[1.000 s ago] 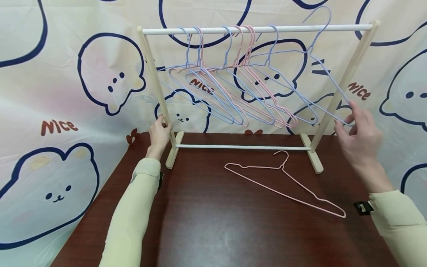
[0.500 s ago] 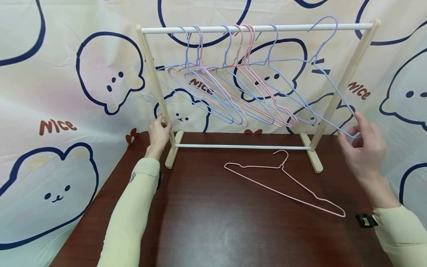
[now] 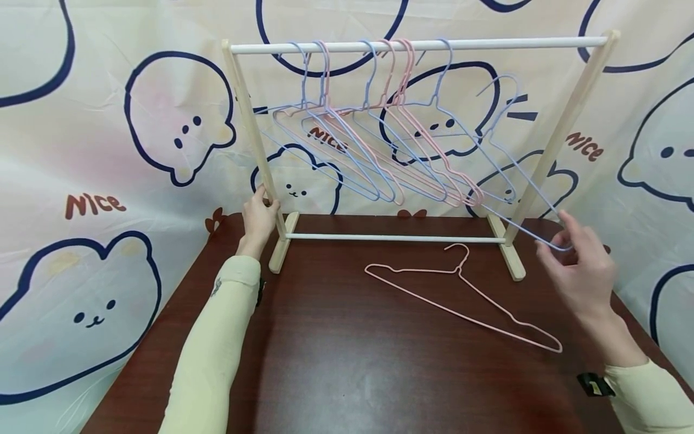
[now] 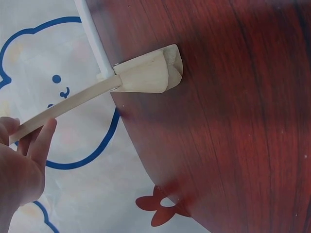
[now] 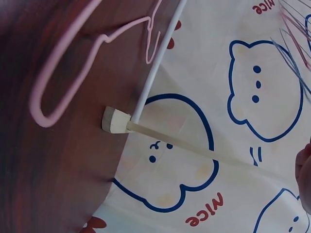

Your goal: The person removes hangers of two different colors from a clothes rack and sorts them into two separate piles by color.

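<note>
My left hand (image 3: 258,218) grips the left post (image 3: 253,129) of a small garment rack, low down. The left wrist view shows this hand (image 4: 22,167) with thumb and fingers about the wooden post (image 4: 73,99). My right hand (image 3: 585,271) pinches a blue wire clothes hanger (image 3: 523,172) by its lower right corner. The hanger's hook points up, below the rack's white top rail (image 3: 515,44) and apart from it. Only the edge of the right hand (image 5: 304,174) shows in the right wrist view.
Several blue and pink hangers (image 3: 408,75) hang on the rail's left and middle. A pink hanger (image 3: 461,315) lies flat on the dark brown table (image 3: 347,374) before the rack. A lower white bar (image 3: 390,238) joins the rack's feet. Behind stands a cartoon-printed cloth (image 3: 162,120).
The right hand has lowered the blue hanger; its hook was up at the top rail and is now off it, below. The left hand has stayed on the post.
</note>
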{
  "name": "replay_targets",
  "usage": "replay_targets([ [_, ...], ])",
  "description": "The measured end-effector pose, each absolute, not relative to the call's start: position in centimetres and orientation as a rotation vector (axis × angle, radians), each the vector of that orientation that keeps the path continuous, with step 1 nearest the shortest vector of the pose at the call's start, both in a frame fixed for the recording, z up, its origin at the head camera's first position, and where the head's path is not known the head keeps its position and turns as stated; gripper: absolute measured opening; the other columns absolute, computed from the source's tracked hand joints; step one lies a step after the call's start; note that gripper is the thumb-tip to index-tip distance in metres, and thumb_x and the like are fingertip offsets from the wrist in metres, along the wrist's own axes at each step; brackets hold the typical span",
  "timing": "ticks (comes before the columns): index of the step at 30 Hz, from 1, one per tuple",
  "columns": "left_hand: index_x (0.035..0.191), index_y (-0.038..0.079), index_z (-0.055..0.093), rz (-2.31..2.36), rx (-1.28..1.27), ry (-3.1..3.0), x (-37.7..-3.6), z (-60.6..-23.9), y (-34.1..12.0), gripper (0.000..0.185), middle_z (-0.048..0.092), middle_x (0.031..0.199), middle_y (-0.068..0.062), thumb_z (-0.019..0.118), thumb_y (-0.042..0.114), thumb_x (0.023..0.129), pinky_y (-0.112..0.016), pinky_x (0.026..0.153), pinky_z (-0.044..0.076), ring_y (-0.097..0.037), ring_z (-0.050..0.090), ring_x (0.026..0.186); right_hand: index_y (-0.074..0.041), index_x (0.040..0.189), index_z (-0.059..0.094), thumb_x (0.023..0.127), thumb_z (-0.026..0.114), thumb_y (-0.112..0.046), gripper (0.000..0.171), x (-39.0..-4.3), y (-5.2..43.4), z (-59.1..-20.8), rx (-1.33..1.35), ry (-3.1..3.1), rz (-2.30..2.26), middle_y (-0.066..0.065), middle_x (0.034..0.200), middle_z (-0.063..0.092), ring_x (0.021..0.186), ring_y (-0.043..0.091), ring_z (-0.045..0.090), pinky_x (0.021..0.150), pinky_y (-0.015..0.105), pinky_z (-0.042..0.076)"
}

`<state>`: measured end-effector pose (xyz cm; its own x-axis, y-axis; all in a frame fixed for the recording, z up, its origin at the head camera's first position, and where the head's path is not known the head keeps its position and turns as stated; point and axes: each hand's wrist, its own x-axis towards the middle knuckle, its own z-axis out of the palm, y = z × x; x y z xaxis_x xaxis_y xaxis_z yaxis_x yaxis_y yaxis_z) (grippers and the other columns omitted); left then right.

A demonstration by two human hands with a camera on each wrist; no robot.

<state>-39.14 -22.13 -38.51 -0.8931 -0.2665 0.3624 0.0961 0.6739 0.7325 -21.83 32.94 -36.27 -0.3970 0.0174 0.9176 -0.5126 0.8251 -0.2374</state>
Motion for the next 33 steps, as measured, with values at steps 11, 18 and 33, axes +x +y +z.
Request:
replay_targets([
  [11,0.142,0.016,0.051,-1.117,0.145,-2.453,-39.1,-38.7,-22.1,0.043,0.069,0.109,-0.023,0.058,0.014,0.100,-0.050,0.076,0.057,-0.039,0.070,0.093,0.000,0.131,0.063,0.071,0.074,0.011,0.062,-21.1,32.2,-37.9,0.403,-1.976,0.723,0.010,0.079,0.057,0.079,-0.013,0.041,0.072,0.003,0.032],
  [18,0.140,0.014,0.053,-1.118,0.140,-2.453,-39.2,-38.7,-22.1,0.040,0.069,0.107,-0.022,0.057,0.014,0.100,-0.049,0.075,0.057,-0.039,0.070,0.091,-0.002,0.131,0.063,0.069,0.074,0.016,0.066,-20.5,31.3,-38.7,0.411,-2.006,0.775,0.003,0.079,0.055,0.074,-0.006,0.043,0.066,0.004,0.032],
  [33,0.138,0.014,0.055,-1.103,0.136,-2.447,-39.2,-38.6,-22.1,0.038,0.070,0.105,-0.021,0.057,0.015,0.100,-0.046,0.072,0.056,-0.037,0.071,0.090,0.001,0.129,0.064,0.067,0.074,0.015,0.064,-19.7,29.2,-40.6,0.503,-2.061,0.867,0.002,0.079,0.055,0.068,-0.004,0.044,0.062,0.005,0.035],
])
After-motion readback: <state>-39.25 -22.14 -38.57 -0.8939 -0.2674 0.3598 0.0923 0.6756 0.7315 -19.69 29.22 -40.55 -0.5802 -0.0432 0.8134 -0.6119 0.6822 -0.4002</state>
